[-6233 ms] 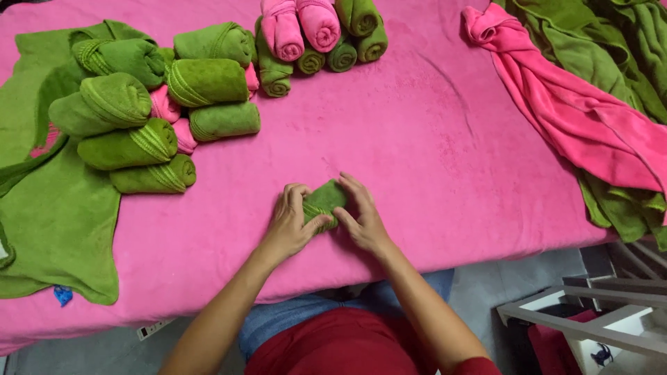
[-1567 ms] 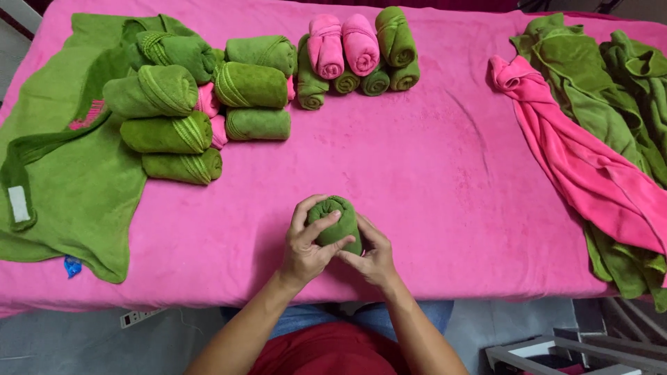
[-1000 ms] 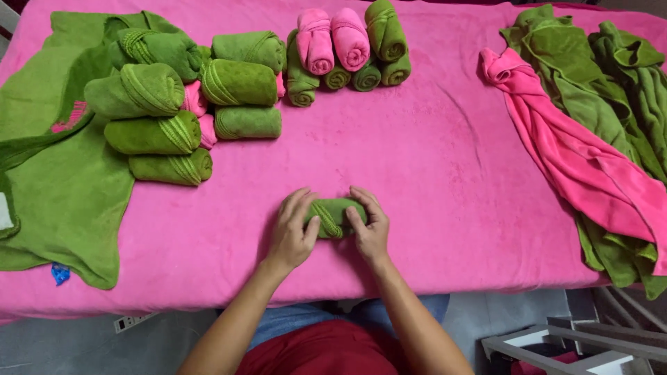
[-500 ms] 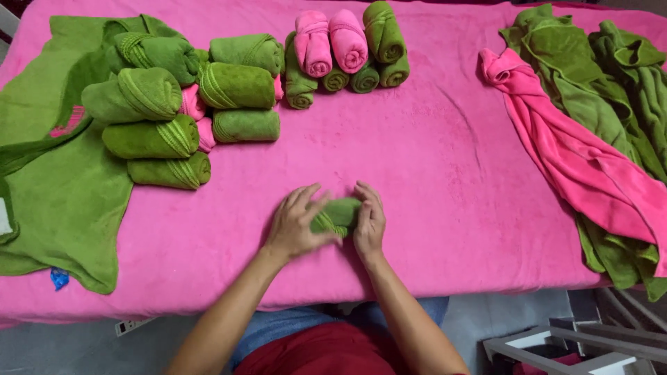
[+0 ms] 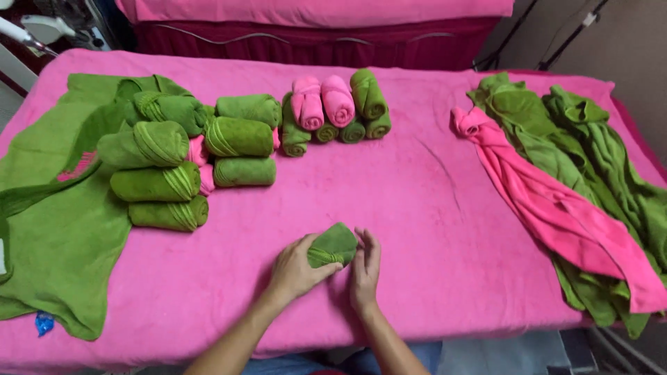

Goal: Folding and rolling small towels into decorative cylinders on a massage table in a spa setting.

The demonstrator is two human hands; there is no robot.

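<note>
Our left hand (image 5: 295,267) wraps its fingers around a small green towel roll (image 5: 333,245), while our right hand (image 5: 365,267) lies flat and open against its 3 o'clock side, near the table's front edge. The roll looks tight and nearly finished. At 10 to 12 o'clock lie the finished rolls (image 5: 240,137), plush cylinders, mostly green, two pink. At 3 o'clock a heap of unrolled towels (image 5: 556,173), limp and crumpled, still waits. A fuzzy pink cover (image 5: 417,180) spans the table.

A pink-covered table (image 5: 431,208) fills the frame; behind it, at the top, a second pink-topped table (image 5: 313,10) with dark red skirt; grey wall (image 5: 625,42) upper right.
</note>
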